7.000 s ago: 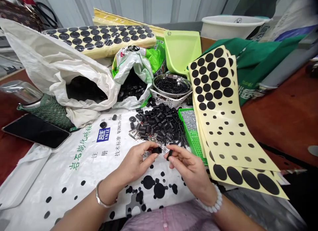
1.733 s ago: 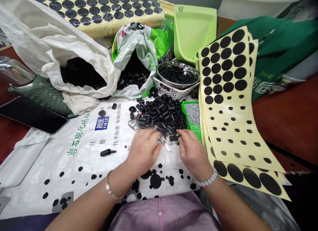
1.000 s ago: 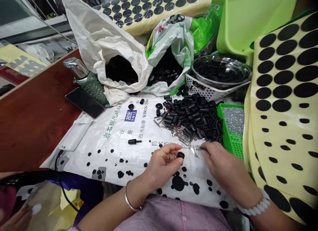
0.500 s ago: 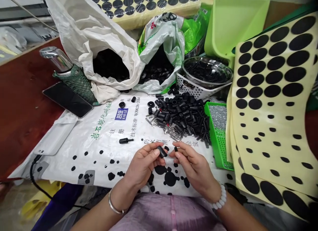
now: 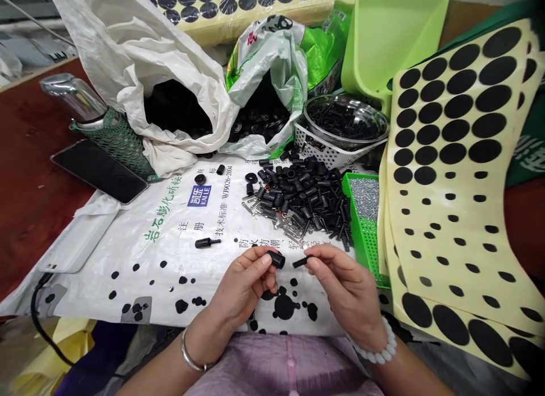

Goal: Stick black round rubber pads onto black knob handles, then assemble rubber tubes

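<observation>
Between the thumb and fingers of my left hand (image 5: 251, 277) is a short black plastic sleeve (image 5: 277, 260), its open end turned to the right. My right hand (image 5: 340, 279) pinches a thin ribbed black plug (image 5: 301, 262), which points left at the sleeve with a small gap between them. Just beyond my hands lies a heap of black plastic parts (image 5: 302, 192), with some metal clips among them. To the left, a joined black piece (image 5: 208, 243) with a thin ribbed end lies by itself on the white printed sack (image 5: 162, 294).
A green tray (image 5: 374, 260) of small silvery pieces stands right of the heap. Behind it are a steel bowl (image 5: 310, 109) of black parts and two open bags, one a white sack (image 5: 128, 95). A phone (image 5: 100, 170) lies left; sticker sheets (image 5: 460, 243) lie right.
My right hand has drawn a little to the right, and the ribbed plug now shows more fully in its fingers. The sleeve's open end now faces the plug. The whole view has shifted slightly.
</observation>
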A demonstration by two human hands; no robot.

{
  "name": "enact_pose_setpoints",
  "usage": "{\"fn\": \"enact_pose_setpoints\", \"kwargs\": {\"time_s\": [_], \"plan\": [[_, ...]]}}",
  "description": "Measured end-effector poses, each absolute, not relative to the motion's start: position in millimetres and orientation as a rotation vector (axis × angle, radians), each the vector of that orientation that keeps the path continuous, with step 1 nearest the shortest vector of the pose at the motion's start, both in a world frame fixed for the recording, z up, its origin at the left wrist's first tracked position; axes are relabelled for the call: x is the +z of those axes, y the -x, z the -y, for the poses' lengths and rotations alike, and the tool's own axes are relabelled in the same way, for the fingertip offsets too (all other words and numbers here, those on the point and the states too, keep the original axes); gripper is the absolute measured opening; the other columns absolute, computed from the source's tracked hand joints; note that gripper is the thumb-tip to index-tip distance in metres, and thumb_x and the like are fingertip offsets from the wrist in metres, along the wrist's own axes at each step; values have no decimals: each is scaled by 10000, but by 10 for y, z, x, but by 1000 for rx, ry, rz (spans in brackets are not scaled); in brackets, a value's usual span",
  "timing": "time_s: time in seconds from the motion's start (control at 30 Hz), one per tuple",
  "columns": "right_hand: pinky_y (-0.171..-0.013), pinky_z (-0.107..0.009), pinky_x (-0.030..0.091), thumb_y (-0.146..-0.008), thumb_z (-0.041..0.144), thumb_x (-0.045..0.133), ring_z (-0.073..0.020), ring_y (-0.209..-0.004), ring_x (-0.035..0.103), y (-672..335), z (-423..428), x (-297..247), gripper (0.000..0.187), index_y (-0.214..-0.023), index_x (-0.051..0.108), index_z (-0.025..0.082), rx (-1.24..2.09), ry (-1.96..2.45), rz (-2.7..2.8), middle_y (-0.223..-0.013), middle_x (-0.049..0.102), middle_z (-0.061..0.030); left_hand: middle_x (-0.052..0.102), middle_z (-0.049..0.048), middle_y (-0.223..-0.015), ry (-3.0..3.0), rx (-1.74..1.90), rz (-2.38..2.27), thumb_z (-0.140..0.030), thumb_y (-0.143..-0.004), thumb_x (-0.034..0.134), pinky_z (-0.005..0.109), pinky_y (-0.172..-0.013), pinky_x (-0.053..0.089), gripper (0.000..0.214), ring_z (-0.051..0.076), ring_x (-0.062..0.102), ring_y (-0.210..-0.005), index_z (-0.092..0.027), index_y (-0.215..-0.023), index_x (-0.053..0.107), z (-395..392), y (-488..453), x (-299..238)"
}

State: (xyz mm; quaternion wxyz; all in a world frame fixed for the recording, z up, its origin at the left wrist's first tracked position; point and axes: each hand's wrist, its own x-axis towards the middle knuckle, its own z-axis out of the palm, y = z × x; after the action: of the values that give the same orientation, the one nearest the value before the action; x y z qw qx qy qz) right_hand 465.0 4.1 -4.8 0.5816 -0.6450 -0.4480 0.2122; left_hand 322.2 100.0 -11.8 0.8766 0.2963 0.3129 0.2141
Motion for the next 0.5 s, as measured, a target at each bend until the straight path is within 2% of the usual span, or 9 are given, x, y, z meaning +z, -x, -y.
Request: {"fn": "enact_pose_setpoints", "kwargs": {"time_s": [0.13, 0.3, 0.5], "plan": [[-679, -268, 502, -841, 165, 558, -146, -744, 611, -4598, 2, -46, 152, -970, 600, 235, 528, 1447, 1071, -822, 631, -8, 562, -15, -607, -554, 409, -634, -234, -791, 623, 193, -500, 440, 157, 56, 495, -486, -125, -900, 594, -964, -3239, -94], [-722, -291, 495, -827, 79, 540, -166, -825, 601, -4593, 37, -2, 209, -983, 573, 216, 332, 1437, 1298, -874, 628, -41, 567, -25, -582, -479, 374, -569, -260, -767, 650, 187, -459, 428, 185, 52, 482, -442, -136, -888, 585, -932, -3232, -67], [-668, -303, 508, -822, 45, 498, -174, -774, 602, -4606, 69, 101, 275, -1044, 549, 201, 184, 1471, 1564, -855, 633, -63, 645, 12, -645, -792, 381, -516, -243, -766, 654, 210, -509, 454, 178, 88, 573, -484, -140, -881, 566, -928, -3213, -69]]}}
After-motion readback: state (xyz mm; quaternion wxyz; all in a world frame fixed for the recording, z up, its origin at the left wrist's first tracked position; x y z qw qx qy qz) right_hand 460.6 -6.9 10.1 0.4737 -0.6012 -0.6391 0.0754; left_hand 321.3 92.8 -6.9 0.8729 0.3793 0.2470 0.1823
